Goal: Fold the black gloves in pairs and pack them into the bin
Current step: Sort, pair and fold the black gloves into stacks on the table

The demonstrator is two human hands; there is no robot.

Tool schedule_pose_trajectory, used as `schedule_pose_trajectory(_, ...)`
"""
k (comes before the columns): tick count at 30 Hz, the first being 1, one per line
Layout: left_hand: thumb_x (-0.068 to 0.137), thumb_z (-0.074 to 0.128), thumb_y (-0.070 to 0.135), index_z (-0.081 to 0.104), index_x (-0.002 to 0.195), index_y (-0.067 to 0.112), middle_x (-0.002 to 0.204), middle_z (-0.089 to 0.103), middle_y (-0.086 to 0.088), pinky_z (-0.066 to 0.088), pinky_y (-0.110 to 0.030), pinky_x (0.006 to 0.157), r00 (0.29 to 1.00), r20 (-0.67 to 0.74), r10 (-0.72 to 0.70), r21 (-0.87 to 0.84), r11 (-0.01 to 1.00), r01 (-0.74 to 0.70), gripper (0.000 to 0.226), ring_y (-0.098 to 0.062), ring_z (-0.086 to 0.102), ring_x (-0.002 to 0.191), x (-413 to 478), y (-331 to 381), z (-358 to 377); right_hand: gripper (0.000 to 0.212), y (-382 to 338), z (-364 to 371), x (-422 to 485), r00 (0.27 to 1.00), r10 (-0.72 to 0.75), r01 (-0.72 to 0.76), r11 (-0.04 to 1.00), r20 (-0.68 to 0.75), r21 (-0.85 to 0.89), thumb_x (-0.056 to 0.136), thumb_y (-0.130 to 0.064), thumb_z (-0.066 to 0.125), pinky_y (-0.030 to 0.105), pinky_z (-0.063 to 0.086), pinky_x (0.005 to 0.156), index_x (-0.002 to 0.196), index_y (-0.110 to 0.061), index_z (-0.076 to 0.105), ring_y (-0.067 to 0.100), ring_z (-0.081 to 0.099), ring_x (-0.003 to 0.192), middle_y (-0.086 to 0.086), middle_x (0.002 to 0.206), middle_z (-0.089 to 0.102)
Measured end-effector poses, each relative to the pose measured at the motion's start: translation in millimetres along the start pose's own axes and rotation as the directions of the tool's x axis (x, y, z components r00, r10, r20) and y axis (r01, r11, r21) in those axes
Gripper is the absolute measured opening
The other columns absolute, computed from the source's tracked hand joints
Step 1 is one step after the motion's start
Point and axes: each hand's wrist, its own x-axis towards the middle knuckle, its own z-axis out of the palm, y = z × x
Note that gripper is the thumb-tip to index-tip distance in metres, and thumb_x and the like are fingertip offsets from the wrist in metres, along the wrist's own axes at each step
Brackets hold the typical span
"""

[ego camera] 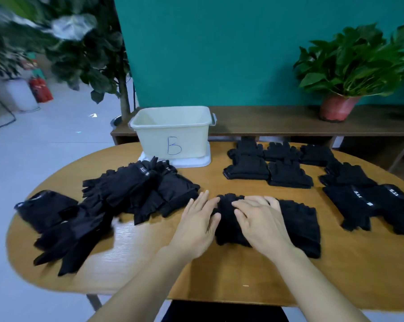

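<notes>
Gloves (pixel 296 224) sit mid tabletop (pixel 219 275). Our left hand (pixel 201 221) and right hand (pixel 259 219) press them flat, fingers mostly straight. Soft, light and floppy, so we'd pinch both layers at the folded edge. Bin (pixel 173 133) stands behind.

This is looking like a staged sorting workspace; an oval wooden table (pixel 219 275) is lying under the left hand (pixel 196 226) and right hand (pixel 259 219); a teal partition (pixel 219 54) is standing well beyond them. A cream bin (pixel 173 135) marked B is sitting ahead of the left hand; a potted plant (pixel 349 73) is resting on a low wooden shelf (pixel 266 122) beyond the right hand.
</notes>
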Motion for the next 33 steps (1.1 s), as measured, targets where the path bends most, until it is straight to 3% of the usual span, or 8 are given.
schedule_pose_trajectory(2,0.107,0.03,0.038,0.031,0.154,0.022,0.165,0.014,-0.001,-0.008,-0.022,0.12,0.999,-0.048,-0.012,0.031,0.999,0.013,0.049,-0.008,0.0,0.152,-14,-17,-14,0.027,-18,11,9,0.998,-0.038,0.039,0.999,-0.05,0.017,0.094,-0.028,0.052,0.036,0.024,0.103,0.108,-0.025,0.074,0.017,0.062,0.113,-0.01,0.103,0.074)
schedule_pose_trajectory(6,0.107,0.036,0.032,0.031,0.154,0.022,0.164,0.015,0.001,-0.012,-0.017,0.117,0.988,-0.142,-0.055,0.068,0.996,0.065,0.048,-0.005,0.004,0.151,-37,-53,-46,0.016,-56,24,27,0.993,-0.111,0.113,0.992,-0.037,0.055,0.09,-0.022,0.068,0.039,0.028,0.104,0.105,-0.026,0.075,0.017,0.061,0.113,-0.011,0.103,0.074)
schedule_pose_trajectory(9,0.107,0.036,0.031,0.033,0.153,0.024,0.164,0.018,0.003,-0.012,-0.014,0.116,0.973,-0.208,-0.095,0.11,0.987,0.119,0.047,-0.001,0.005,0.149,-48,-81,-70,0.019,-81,30,45,0.987,-0.163,0.162,0.984,0.005,0.067,0.093,-0.024,0.065,0.038,0.022,0.109,0.109,-0.028,0.074,0.015,0.055,0.117,-0.013,0.106,0.073)
schedule_pose_trajectory(14,0.106,0.04,0.025,0.041,0.149,0.023,0.161,0.027,0.002,-0.002,-0.021,0.12,0.94,-0.288,-0.182,0.129,0.965,0.227,0.043,-0.01,0.018,0.15,-46,-131,-109,0.022,-114,38,87,0.981,-0.195,0.194,0.977,0.008,0.09,0.099,-0.032,0.053,0.031,0.016,0.107,0.112,-0.029,0.071,0.014,0.046,0.119,-0.009,0.106,0.071)
schedule_pose_trajectory(19,0.104,0.045,0.02,0.048,0.145,0.02,0.156,0.038,-0.002,0.014,-0.032,0.12,0.924,-0.32,-0.209,0.171,0.947,0.273,0.041,-0.017,0.03,0.146,-14,-161,-143,0.032,-142,47,137,0.996,-0.086,0.084,0.995,0.04,0.055,0.1,-0.044,0.047,0.03,0.018,0.105,0.122,-0.028,0.063,0.015,0.037,0.122,-0.006,0.112,0.062)
schedule_pose_trajectory(26,0.106,0.04,0.023,0.042,0.148,0.026,0.158,0.034,0.008,0.008,-0.026,0.116,0.933,-0.296,-0.204,0.176,0.949,0.264,0.042,-0.009,0.023,0.146,22,-178,-152,0.038,-158,82,183,0.989,0.018,-0.026,0.998,0.149,0.05,0.097,-0.053,0.046,0.037,0.022,0.1,0.117,-0.026,0.064,0.019,0.036,0.121,-0.006,0.112,0.063)
schedule_pose_trajectory(30,0.105,0.042,0.025,0.044,0.146,0.029,0.158,0.033,0.009,0.002,-0.023,0.116,0.938,-0.283,-0.202,0.162,0.954,0.254,0.041,-0.005,0.023,0.146,25,-184,-142,0.024,-159,93,189,0.976,0.062,-0.085,0.991,0.208,0.106,0.096,-0.047,0.052,0.035,0.022,0.098,0.106,-0.03,0.063,0.017,0.035,0.121,-0.009,0.111,0.059)
schedule_pose_trajectory(33,0.105,0.043,0.024,0.044,0.146,0.03,0.158,0.032,0.01,0.002,-0.024,0.116,0.939,-0.279,-0.202,0.15,0.957,0.25,0.041,-0.004,0.023,0.146,25,-183,-142,0.004,-160,90,191,0.973,0.048,-0.103,0.966,0.227,0.236,0.095,-0.034,0.055,0.032,0.019,0.094,0.095,-0.03,0.057,0.013,0.035,0.12,-0.014,0.097,0.054)
